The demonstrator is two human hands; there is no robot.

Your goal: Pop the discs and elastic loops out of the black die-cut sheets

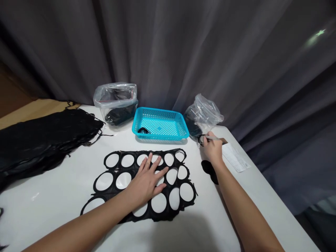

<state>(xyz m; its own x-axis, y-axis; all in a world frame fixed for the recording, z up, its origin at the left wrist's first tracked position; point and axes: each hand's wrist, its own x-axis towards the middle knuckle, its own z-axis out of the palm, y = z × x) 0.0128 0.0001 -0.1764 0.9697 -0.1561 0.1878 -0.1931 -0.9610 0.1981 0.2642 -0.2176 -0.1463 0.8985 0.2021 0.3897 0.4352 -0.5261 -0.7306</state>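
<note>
A black sheet [126,170] with several round holes punched out lies flat on the white table [60,196]. My left hand [147,180] rests on its middle, fingers spread and flat. My right hand [213,149] is at the table's right side, fingers closed around a thin silvery tool [214,138] whose tip meets a small black ring [201,140]. A black round piece [208,168] lies just below that hand.
A turquoise perforated basket [160,125] holds a small black item at the back. Clear plastic bags [117,101] [202,113] with dark contents flank it. A stack of black sheets [44,138] fills the left. A white paper slip [235,157] lies right. Grey curtain behind.
</note>
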